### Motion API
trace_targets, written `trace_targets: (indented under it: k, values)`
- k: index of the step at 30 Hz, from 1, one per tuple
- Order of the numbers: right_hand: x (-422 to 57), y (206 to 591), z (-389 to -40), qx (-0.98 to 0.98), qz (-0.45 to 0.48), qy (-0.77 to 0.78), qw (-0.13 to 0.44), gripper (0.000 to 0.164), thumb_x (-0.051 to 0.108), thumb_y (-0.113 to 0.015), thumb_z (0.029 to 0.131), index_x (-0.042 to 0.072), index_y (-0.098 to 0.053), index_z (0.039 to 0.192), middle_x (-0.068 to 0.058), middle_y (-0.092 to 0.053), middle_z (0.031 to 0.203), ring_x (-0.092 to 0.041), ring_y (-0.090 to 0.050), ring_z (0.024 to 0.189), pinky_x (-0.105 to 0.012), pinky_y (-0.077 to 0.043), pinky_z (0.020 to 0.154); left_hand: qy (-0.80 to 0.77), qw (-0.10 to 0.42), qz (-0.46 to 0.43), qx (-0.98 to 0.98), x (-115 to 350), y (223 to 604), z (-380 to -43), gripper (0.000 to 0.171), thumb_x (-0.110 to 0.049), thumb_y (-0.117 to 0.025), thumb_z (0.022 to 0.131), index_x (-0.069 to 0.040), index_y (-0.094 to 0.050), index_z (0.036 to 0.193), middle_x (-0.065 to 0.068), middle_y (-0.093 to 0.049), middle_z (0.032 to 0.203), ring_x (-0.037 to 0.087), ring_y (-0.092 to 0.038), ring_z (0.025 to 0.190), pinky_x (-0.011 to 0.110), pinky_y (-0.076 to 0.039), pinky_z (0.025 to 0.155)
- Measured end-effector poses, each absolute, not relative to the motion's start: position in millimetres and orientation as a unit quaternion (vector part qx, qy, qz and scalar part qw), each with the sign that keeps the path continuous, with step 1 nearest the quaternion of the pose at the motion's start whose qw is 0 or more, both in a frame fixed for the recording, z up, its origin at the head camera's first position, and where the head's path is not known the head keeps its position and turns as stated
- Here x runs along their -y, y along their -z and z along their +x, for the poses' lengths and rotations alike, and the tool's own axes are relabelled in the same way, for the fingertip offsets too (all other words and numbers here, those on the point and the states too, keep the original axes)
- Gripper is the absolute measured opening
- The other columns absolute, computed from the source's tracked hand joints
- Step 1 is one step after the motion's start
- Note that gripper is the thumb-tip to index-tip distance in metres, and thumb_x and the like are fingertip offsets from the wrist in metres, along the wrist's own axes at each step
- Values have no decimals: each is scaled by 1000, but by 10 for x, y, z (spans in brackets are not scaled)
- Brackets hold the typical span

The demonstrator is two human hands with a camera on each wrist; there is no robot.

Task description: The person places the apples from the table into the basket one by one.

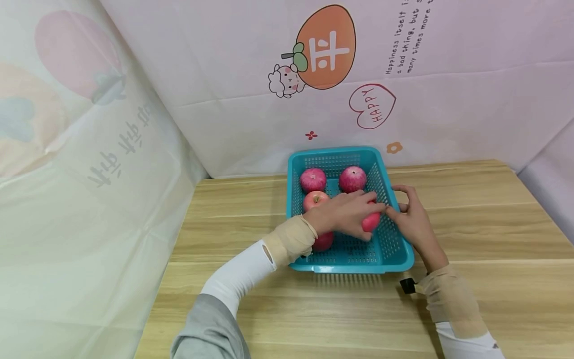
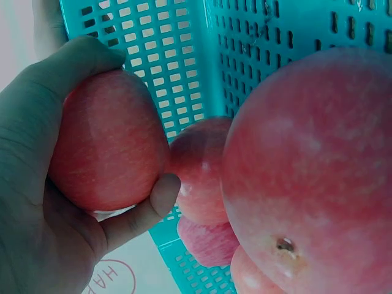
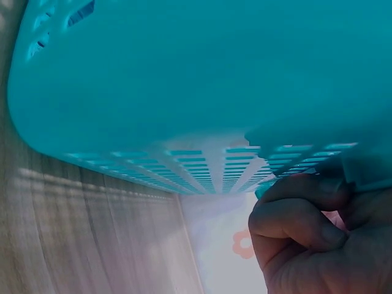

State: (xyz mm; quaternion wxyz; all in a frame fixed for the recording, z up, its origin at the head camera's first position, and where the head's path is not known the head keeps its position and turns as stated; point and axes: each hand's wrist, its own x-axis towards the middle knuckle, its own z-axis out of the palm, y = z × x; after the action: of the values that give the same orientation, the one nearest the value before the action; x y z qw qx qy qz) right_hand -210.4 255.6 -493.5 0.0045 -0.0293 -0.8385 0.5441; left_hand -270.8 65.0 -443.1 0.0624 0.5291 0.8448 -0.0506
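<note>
My left hand (image 1: pixel 352 212) reaches into a teal plastic basket (image 1: pixel 396 269) and grips a red apple (image 1: pixel 370 222) near the basket's right wall. In the left wrist view, the thumb and fingers curl round this apple (image 2: pixel 110 141). More apples lie along the basket's left side and at the back, among them a large one (image 2: pixel 318 171) close to the left wrist camera. At the basket's right rim, my right hand (image 1: pixel 414 224) holds the edge with bent fingers. The right wrist view shows those curled fingers (image 3: pixel 300 220) close against the rim.
The basket stands on a wood-grain table (image 1: pixel 484 224), near its back edge. Behind it hangs a pale printed cloth (image 1: pixel 242 119) with cartoon drawings. Another pale cloth (image 1: pixel 89 239) covers the left side. A small black piece (image 1: pixel 407 285) sticks out by the right wrist.
</note>
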Motion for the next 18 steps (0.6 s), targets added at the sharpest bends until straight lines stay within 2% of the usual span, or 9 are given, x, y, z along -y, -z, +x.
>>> trace_targets:
  k: [4, 7, 11, 18]
  values:
    - [-2566, 4942, -2103, 840, -28, -542, 7, 61, 28, -53, 100, 18, -22, 152, -35, -59, 126, -40, -69, 98, -51, -60, 69, 41, 70, 562, -823, -663, 4478, -2703, 63, -56, -64, 82, -32, -47, 138, -5, -51, 127, 8, -50, 106, 21, -47, 87]
    - [-2576, 4940, -2107, 841, -29, -540, 8, 61, 28, -53, 100, 18, -23, 152, -35, -60, 123, -37, -70, 95, -50, -60, 68, 38, 94, 581, -807, -685, 4514, -2679, 57, -53, -66, 83, -31, -49, 133, -6, -50, 130, 6, -49, 113, 21, -46, 93]
    - [-2580, 4937, -2110, 842, -34, -539, 1, 62, 27, -53, 100, 19, -22, 152, -35, -60, 123, -39, -70, 95, -50, -60, 67, 41, 133, 581, -802, -712, 4559, -2632, 58, -51, -68, 84, -32, -48, 135, -6, -46, 137, 6, -47, 116, 20, -47, 93]
    - [-2565, 4926, -2093, 842, -37, -539, 0, 62, 26, -54, 99, 20, -23, 152, -34, -60, 124, -41, -69, 98, -50, -60, 67, 55, 147, 584, -797, -750, 4641, -2609, 62, -52, -69, 82, -33, -47, 137, -6, -45, 138, 6, -48, 115, 20, -47, 93]
